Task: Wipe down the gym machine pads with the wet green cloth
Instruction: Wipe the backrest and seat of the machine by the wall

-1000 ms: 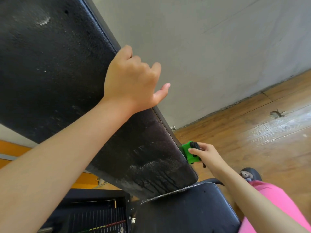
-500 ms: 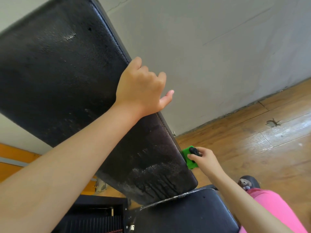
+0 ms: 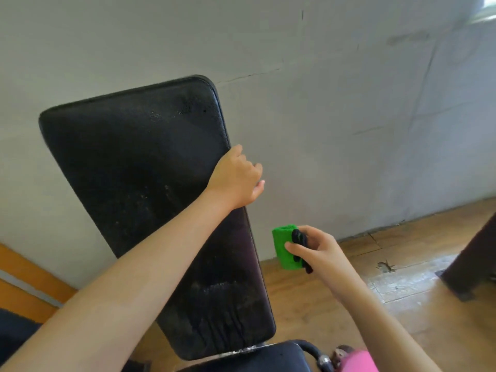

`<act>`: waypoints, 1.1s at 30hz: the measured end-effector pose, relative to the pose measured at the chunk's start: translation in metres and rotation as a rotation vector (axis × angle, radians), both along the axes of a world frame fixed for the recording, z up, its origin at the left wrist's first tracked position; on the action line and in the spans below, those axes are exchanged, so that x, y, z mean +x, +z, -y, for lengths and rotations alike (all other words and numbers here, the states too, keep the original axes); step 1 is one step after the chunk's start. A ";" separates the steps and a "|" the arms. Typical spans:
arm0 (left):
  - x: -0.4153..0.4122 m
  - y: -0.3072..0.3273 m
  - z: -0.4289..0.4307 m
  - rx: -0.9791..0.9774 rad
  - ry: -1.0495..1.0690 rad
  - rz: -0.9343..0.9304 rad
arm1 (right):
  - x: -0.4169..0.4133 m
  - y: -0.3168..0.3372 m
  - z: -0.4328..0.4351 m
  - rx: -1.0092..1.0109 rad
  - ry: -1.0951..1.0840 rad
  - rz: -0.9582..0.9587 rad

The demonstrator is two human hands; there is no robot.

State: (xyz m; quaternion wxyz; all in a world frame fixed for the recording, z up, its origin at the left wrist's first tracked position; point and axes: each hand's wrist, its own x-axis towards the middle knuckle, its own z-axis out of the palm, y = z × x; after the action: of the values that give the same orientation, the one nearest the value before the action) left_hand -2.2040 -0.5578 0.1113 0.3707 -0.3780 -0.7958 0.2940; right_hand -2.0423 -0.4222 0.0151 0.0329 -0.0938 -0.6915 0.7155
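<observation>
A long black back pad (image 3: 139,189) stands tilted against the grey wall, with wet streaks near its lower end. My left hand (image 3: 234,178) grips the pad's right edge about halfway up, fingers curled behind it. My right hand (image 3: 319,251) holds a folded green cloth (image 3: 284,245) with a dark patch, in the air a little to the right of the pad's edge and apart from it. The black seat pad (image 3: 268,358) shows at the bottom edge.
A grey wall (image 3: 349,103) is behind the pad. Wooden floor (image 3: 402,277) spreads to the right, with a dark post (image 3: 472,259) at the far right. An orange board (image 3: 24,277) runs along the lower left. Pink clothing (image 3: 357,362) shows at the bottom.
The view has pulled back, so the whole back pad shows. My right hand with the green cloth has come off the pad's lower edge and risen. My left hand keeps its hold.
</observation>
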 end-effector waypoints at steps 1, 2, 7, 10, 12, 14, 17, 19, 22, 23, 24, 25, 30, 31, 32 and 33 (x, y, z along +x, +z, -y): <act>0.002 0.002 0.001 0.034 -0.009 0.055 | 0.006 0.007 -0.006 0.021 -0.008 -0.016; 0.007 0.004 0.003 0.100 -0.050 0.148 | 0.013 0.013 -0.012 0.049 -0.020 -0.029; 0.081 0.006 0.003 0.740 -0.201 0.865 | 0.035 0.035 -0.025 0.174 -0.167 -0.104; 0.133 0.001 0.005 0.959 -0.284 0.963 | 0.039 0.047 -0.012 0.315 -0.293 -0.173; 0.155 -0.003 0.009 1.095 -0.319 1.048 | 0.040 0.055 0.002 0.382 -0.346 -0.240; 0.168 -0.009 0.015 1.211 -0.339 1.095 | 0.039 0.063 0.019 0.413 -0.338 -0.311; 0.176 -0.009 0.030 1.458 -0.352 1.127 | 0.033 0.077 0.047 0.449 -0.287 -0.392; 0.174 -0.004 0.043 1.596 -0.356 1.117 | 0.028 0.088 0.066 0.462 -0.223 -0.450; 0.163 0.008 0.063 1.780 -0.377 1.049 | 0.020 0.100 0.091 0.451 -0.077 -0.539; 0.158 0.012 0.070 1.842 -0.384 1.014 | 0.016 0.104 0.099 0.474 -0.030 -0.565; 0.153 0.015 0.077 1.894 -0.393 0.980 | 0.012 0.107 0.106 0.504 0.008 -0.582; 0.148 0.017 0.085 1.925 -0.397 0.949 | 0.006 0.110 0.113 0.520 0.032 -0.590; 0.117 0.024 0.133 2.048 -0.401 0.824 | -0.021 0.134 0.142 0.438 0.134 -0.588; 0.111 0.026 0.143 2.102 -0.418 0.805 | -0.026 0.141 0.149 0.458 0.180 -0.585; 0.106 0.030 0.154 2.147 -0.434 0.785 | -0.030 0.148 0.156 0.488 0.231 -0.583; 0.100 0.035 0.164 2.180 -0.450 0.765 | -0.036 0.154 0.164 0.524 0.275 -0.594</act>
State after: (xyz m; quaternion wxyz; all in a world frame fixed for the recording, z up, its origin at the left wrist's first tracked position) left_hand -2.1043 -0.7223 0.1466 0.2787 -0.0567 -0.6016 -0.7464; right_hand -2.0787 -0.5861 0.1692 0.1577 0.2212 -0.8167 0.5091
